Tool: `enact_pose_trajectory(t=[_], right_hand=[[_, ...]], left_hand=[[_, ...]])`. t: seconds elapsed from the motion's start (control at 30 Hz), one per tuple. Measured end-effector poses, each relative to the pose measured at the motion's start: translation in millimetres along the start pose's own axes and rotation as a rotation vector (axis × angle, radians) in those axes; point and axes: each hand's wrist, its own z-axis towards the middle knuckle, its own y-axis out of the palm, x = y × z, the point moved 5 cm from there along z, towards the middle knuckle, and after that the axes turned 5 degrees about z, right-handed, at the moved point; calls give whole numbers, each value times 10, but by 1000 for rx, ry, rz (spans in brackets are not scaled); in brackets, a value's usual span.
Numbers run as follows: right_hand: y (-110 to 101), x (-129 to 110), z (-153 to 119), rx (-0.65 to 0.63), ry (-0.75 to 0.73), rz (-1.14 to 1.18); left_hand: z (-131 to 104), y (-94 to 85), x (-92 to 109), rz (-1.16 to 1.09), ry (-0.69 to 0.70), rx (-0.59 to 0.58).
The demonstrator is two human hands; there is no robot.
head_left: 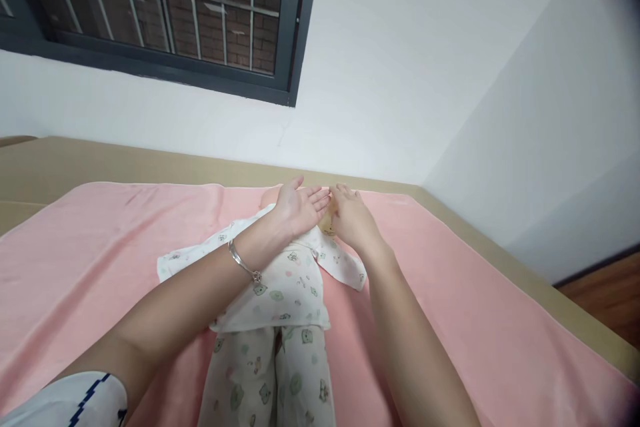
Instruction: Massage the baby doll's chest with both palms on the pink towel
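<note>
My left hand (303,209) is palm up above the neck end of a small white printed top (285,287), its fingers stretched out and nothing in it. Beside it on the right, my right hand (354,217) has its fingers apart, the back of the hand showing, near a yellow patch (327,222) partly hidden behind both hands. The fingertips of the two hands are close together. Below the top lie matching printed trousers (267,377). One sleeve of the top spreads to each side. A silver bracelet (243,263) circles my left wrist.
A pink sheet (450,320) with some creases lies under the clothes, on a tan surface (115,160). White walls (380,80) rise behind and at the right. A dark-framed window (200,67) with bars is at the upper left. Something wooden (607,293) shows at the right edge.
</note>
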Motion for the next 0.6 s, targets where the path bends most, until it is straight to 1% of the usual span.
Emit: enact_pose_trajectory(t=[0.13,0.23,0.3,0.4,0.47,0.5,0.53,0.6], right_hand=[[48,-119,-36,66,3,-182],[132,-177,-43,64,28,-290],[161,-202,-17,36,56,-302],[124,-283,34,-35,133,-206],[28,-427,29,-19,172,-80],[-34,-535,6,12,161,-2],[-103,-664,-34,55,114,80],[-211,-932,-155,77,-39,264]], left_hand=[[-372,-138,87,19,30,15],[-644,-324,164,50,30,91],[-773,-445,213,64,36,165],[-900,-540,258,68,43,245],[-982,-535,260,64,28,260],[-1034,-520,259,64,25,256],[-1098,-507,260,75,34,253],[-1248,-491,302,170,142,239]])
